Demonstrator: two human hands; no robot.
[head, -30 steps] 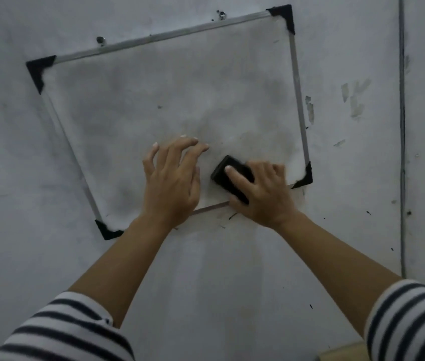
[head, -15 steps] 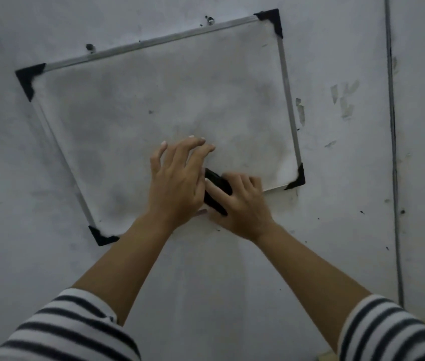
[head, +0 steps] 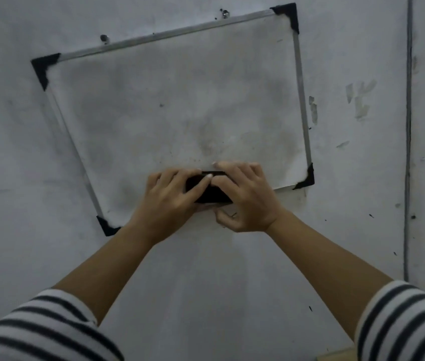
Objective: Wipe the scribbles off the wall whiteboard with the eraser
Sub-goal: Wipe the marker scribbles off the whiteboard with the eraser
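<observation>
Scuffed wall (head: 232,295), vertical cable (head: 408,126)

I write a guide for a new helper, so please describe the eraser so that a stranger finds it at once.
Find the whiteboard, a tilted metal-framed panel with black corner caps on the grey wall. At the middle of its lower edge the left hand and right hand meet. The eraser is the small black block gripped between them, the only dark solid thing there besides the corner caps.

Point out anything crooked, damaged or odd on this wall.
The whiteboard hangs askew in this view, its left side lower than its right. Its surface is smeared grey. To its right, the wall shows patchy scuff marks and dark specks.
</observation>
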